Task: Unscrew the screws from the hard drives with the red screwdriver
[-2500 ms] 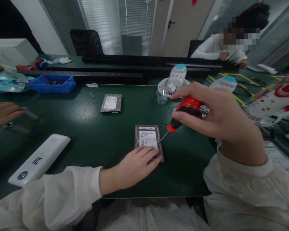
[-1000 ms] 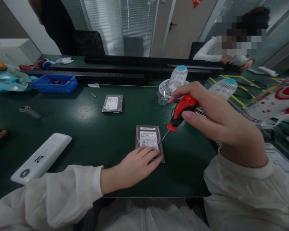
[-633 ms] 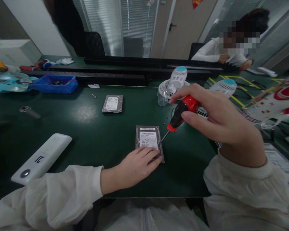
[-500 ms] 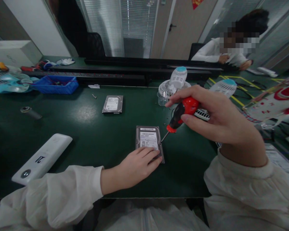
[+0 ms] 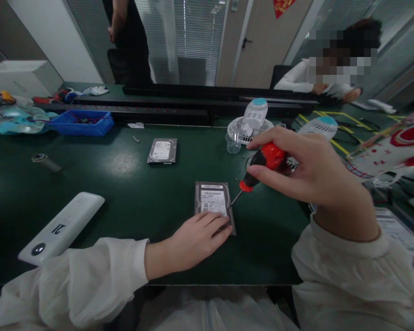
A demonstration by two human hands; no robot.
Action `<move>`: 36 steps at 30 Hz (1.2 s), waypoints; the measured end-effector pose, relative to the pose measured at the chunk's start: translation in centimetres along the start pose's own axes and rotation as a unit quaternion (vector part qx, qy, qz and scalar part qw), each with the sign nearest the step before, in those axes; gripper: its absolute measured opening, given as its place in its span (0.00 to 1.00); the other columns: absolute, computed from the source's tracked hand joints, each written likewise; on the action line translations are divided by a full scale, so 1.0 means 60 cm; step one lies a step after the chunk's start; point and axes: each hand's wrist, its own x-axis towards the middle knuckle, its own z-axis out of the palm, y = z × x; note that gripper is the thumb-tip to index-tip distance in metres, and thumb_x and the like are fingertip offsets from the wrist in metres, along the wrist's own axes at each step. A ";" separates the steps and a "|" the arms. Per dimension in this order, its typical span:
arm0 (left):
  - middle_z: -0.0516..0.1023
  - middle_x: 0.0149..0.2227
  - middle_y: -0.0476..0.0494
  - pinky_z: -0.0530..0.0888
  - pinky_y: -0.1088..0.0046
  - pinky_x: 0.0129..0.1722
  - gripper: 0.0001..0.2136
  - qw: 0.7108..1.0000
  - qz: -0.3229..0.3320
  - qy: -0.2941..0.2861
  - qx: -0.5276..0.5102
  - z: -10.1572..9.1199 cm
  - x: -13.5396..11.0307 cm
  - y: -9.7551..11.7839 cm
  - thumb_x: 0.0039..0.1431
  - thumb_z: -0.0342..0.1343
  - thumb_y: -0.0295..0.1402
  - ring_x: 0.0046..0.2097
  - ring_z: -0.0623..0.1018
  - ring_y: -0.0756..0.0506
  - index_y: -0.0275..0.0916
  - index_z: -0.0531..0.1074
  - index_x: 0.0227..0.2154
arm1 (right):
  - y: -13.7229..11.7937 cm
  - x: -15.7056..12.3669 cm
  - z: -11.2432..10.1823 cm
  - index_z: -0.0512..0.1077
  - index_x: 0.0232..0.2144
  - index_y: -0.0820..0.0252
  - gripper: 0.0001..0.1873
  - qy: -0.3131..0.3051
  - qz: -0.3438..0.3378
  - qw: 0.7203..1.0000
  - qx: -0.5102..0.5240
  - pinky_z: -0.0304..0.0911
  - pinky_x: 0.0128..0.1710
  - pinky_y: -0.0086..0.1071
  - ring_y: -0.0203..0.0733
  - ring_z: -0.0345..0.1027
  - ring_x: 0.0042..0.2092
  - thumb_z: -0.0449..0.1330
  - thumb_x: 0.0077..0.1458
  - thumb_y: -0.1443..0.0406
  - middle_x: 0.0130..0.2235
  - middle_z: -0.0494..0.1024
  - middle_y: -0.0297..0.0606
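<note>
My left hand (image 5: 196,239) lies across the lower part of a hard drive (image 5: 212,195), holding it against the green table. Its fingers reach to the drive's right edge and cover part of the white label. My right hand (image 5: 303,168) is closed around the handle of a red and black screwdriver (image 5: 257,165), with the index finger stretched out past the handle. The screwdriver is tilted, and its metal tip meets the drive's right edge. Tiny dark screws (image 5: 236,179) lie on the table near the shaft. A second hard drive (image 5: 162,151) lies flat farther back.
On the left are a white power bank (image 5: 62,227), a metal cylinder (image 5: 46,162) and a blue tray (image 5: 83,123). White fan parts (image 5: 255,115) and a clear cup (image 5: 233,143) stand beyond my right hand. Other people are across the table.
My right fingers have shifted slightly on the screwdriver handle, the thumb moving left. The left hand and the drive stay put. A person in black at the back has moved right.
</note>
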 end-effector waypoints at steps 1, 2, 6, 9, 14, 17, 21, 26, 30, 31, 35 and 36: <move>0.81 0.58 0.34 0.76 0.60 0.60 0.15 1.000 0.000 -0.002 0.000 0.000 0.000 0.000 0.75 0.51 0.27 0.60 0.79 0.39 0.32 0.75 0.59 | -0.001 0.000 0.000 0.74 0.44 0.58 0.18 0.005 0.010 1.000 -0.021 0.57 0.30 0.36 0.40 0.66 0.27 0.62 0.66 0.50 0.29 0.74 0.34; 0.81 0.58 0.33 0.76 0.60 0.60 0.15 1.000 0.001 -0.005 0.000 0.000 0.000 0.000 0.75 0.51 0.27 0.60 0.79 0.39 0.32 0.74 0.59 | -0.002 0.000 0.000 0.74 0.44 0.58 0.20 0.006 0.011 0.999 -0.031 0.56 0.30 0.37 0.41 0.66 0.27 0.61 0.66 0.48 0.29 0.74 0.35; 0.80 0.58 0.33 0.76 0.60 0.60 0.16 1.000 0.003 -0.017 -0.004 -0.001 0.001 0.000 0.74 0.52 0.27 0.60 0.79 0.38 0.32 0.74 0.60 | 0.000 0.001 -0.002 0.73 0.51 0.56 0.17 -0.018 -0.022 0.999 0.019 0.64 0.37 0.40 0.48 0.75 0.38 0.53 0.70 0.54 0.43 0.81 0.43; 0.80 0.58 0.33 0.76 0.60 0.60 0.15 1.000 0.002 -0.009 -0.005 -0.002 0.001 0.000 0.75 0.51 0.27 0.60 0.79 0.38 0.32 0.74 0.59 | 0.000 0.000 -0.001 0.75 0.50 0.55 0.14 -0.003 -0.025 0.998 0.059 0.65 0.38 0.40 0.47 0.76 0.38 0.55 0.69 0.58 0.42 0.81 0.42; 0.81 0.57 0.32 0.77 0.60 0.59 0.15 1.000 0.003 -0.007 0.000 -0.001 0.000 0.000 0.74 0.52 0.26 0.59 0.79 0.39 0.32 0.75 0.59 | 0.001 -0.002 0.005 0.75 0.45 0.55 0.15 0.034 0.002 0.999 -0.020 0.58 0.32 0.38 0.42 0.69 0.28 0.62 0.66 0.51 0.32 0.78 0.36; 0.81 0.57 0.33 0.77 0.60 0.59 0.15 1.000 0.004 -0.001 -0.001 -0.001 -0.001 0.000 0.74 0.52 0.27 0.59 0.79 0.39 0.32 0.75 0.59 | 0.006 -0.001 0.002 0.72 0.50 0.55 0.14 -0.002 -0.025 1.000 0.010 0.64 0.37 0.40 0.48 0.74 0.38 0.55 0.69 0.55 0.42 0.79 0.42; 0.81 0.57 0.34 0.77 0.61 0.59 0.15 1.000 0.003 0.009 -0.006 -0.002 0.000 -0.001 0.75 0.51 0.27 0.58 0.79 0.39 0.32 0.75 0.58 | 0.011 0.000 0.002 0.67 0.54 0.55 0.16 -0.021 -0.076 0.991 0.109 0.70 0.43 0.40 0.47 0.75 0.44 0.57 0.66 0.62 0.48 0.77 0.43; 0.81 0.57 0.35 0.77 0.60 0.59 0.15 1.000 0.001 0.008 -0.001 -0.003 0.000 0.000 0.74 0.52 0.27 0.59 0.79 0.38 0.32 0.75 0.59 | 0.012 0.005 0.017 0.72 0.50 0.51 0.15 0.008 -0.014 0.998 0.062 0.67 0.36 0.39 0.44 0.71 0.33 0.64 0.66 0.53 0.38 0.77 0.37; 0.82 0.57 0.35 0.77 0.61 0.59 0.15 1.000 0.003 0.004 0.006 -0.004 0.001 0.000 0.75 0.51 0.27 0.59 0.79 0.39 0.33 0.76 0.58 | 0.015 0.005 0.017 0.72 0.49 0.51 0.13 -0.003 -0.022 0.998 0.058 0.70 0.42 0.44 0.51 0.75 0.41 0.59 0.66 0.55 0.43 0.79 0.41; 0.82 0.57 0.35 0.77 0.61 0.59 0.15 1.000 0.004 0.002 0.006 -0.005 0.001 0.000 0.75 0.51 0.27 0.59 0.79 0.39 0.33 0.76 0.58 | 0.016 0.005 0.015 0.72 0.51 0.51 0.14 -0.010 -0.030 0.997 0.071 0.71 0.43 0.45 0.53 0.75 0.45 0.58 0.66 0.57 0.46 0.79 0.42; 0.81 0.58 0.34 0.77 0.61 0.59 0.15 1.000 0.004 -0.008 0.004 -0.005 0.002 -0.001 0.74 0.51 0.28 0.59 0.79 0.38 0.32 0.75 0.58 | 0.011 0.002 0.007 0.71 0.52 0.53 0.14 -0.023 -0.046 0.992 0.112 0.70 0.43 0.42 0.49 0.76 0.44 0.56 0.65 0.62 0.47 0.79 0.41; 0.81 0.58 0.34 0.76 0.61 0.60 0.15 1.000 0.004 -0.013 0.004 -0.005 0.002 -0.001 0.74 0.52 0.27 0.60 0.79 0.39 0.32 0.75 0.59 | 0.008 0.002 0.006 0.71 0.51 0.53 0.12 -0.015 -0.040 0.993 0.110 0.69 0.41 0.40 0.46 0.76 0.41 0.58 0.65 0.62 0.45 0.80 0.39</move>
